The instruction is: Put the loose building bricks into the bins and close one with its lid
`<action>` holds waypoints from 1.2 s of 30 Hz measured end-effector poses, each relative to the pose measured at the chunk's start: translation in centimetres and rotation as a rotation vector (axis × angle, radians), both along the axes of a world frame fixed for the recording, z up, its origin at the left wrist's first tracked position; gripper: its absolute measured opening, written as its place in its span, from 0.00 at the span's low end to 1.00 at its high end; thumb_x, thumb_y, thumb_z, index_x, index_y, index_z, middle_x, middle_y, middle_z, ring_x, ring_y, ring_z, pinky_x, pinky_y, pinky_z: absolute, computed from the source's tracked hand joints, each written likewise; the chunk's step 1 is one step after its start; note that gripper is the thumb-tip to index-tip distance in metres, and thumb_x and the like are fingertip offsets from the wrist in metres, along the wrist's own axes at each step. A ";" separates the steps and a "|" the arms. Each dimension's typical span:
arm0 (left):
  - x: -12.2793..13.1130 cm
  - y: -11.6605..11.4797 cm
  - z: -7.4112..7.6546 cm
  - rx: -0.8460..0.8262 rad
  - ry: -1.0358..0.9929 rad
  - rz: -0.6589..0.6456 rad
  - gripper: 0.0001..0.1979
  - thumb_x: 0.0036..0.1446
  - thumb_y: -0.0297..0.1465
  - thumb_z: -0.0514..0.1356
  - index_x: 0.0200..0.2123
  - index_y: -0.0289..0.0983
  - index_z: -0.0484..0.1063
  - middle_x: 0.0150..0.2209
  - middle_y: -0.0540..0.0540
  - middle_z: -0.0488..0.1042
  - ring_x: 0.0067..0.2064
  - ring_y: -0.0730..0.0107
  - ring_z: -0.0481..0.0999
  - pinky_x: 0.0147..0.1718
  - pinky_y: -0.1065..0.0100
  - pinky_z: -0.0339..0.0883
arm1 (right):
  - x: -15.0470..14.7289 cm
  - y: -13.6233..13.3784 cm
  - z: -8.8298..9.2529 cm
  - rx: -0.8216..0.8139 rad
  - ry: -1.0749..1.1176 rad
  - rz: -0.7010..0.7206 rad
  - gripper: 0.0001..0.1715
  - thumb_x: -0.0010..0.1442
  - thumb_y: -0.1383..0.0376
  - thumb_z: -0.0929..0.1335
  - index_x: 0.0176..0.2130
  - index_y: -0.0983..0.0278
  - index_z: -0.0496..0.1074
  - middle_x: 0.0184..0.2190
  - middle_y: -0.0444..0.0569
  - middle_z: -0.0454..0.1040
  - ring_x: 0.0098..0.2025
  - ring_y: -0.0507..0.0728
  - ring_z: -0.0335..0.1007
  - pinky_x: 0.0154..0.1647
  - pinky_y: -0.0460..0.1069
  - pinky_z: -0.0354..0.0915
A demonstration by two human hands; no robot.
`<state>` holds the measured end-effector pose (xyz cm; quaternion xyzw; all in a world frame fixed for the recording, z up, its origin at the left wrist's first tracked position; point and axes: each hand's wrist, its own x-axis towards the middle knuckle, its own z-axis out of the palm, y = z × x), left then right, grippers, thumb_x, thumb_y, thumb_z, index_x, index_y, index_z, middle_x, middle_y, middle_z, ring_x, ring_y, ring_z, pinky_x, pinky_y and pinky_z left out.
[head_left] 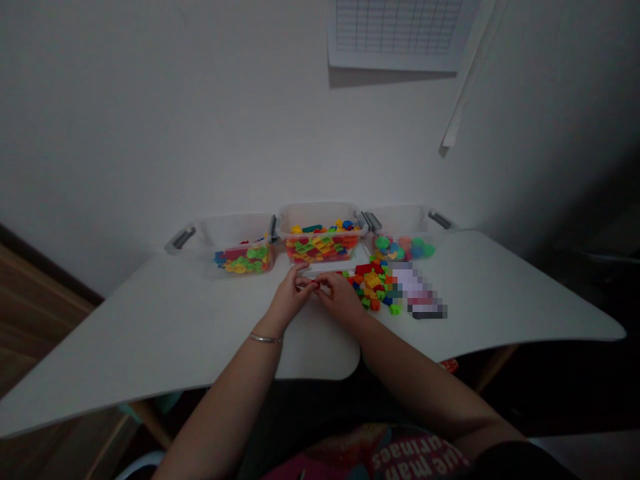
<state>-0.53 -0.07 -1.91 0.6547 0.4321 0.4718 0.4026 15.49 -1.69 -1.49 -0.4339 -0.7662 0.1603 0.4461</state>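
My left hand (pixel 291 291) and my right hand (pixel 338 294) meet over the middle of the white table (pixel 200 333), fingertips together. Between them is a small red piece (pixel 315 283), mostly hidden by the fingers; it looks like a toy building block, though its shape does not show. Both hands are closed in a pinch on it. Just right of my right hand lies a loose pile of colourful toy building blocks (pixel 373 283). Behind the hands stands a clear plastic bin (pixel 320 235) of similar blocks.
A left clear bin (pixel 235 230) holds green, yellow and blue pieces. The right clear bin (pixel 400 223) holds rounder blue, green and orange ones. A blurred-out flat object (pixel 417 290) lies right of the pile. A printed grid sheet (pixel 395 33) hangs on the wall.
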 end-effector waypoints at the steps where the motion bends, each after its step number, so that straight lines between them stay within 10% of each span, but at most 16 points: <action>1: 0.0 -0.1 0.1 0.013 0.037 0.006 0.28 0.54 0.37 0.62 0.55 0.37 0.60 0.33 0.46 0.78 0.36 0.65 0.79 0.34 0.66 0.69 | 0.0 0.0 0.1 0.006 -0.004 0.011 0.07 0.58 0.68 0.68 0.40 0.63 0.72 0.39 0.50 0.75 0.43 0.58 0.69 0.47 0.54 0.65; 20: 0.6 -0.9 0.9 0.561 0.849 0.019 0.17 0.55 0.24 0.58 0.49 0.35 0.71 0.49 0.40 0.75 0.51 0.58 0.71 0.53 0.55 0.67 | 4.0 4.3 7.6 0.272 0.180 -0.161 0.11 0.55 0.65 0.66 0.39 0.61 0.75 0.38 0.50 0.75 0.40 0.58 0.71 0.46 0.54 0.67; 36: 0.9 -0.5 -0.7 0.561 0.860 -0.047 0.23 0.61 0.29 0.55 0.60 0.37 0.64 0.62 0.40 0.65 0.64 0.57 0.62 0.62 0.52 0.57 | 2.3 6.3 8.5 0.182 -0.107 -0.382 0.21 0.59 0.73 0.60 0.48 0.67 0.75 0.46 0.56 0.74 0.51 0.61 0.67 0.57 0.56 0.59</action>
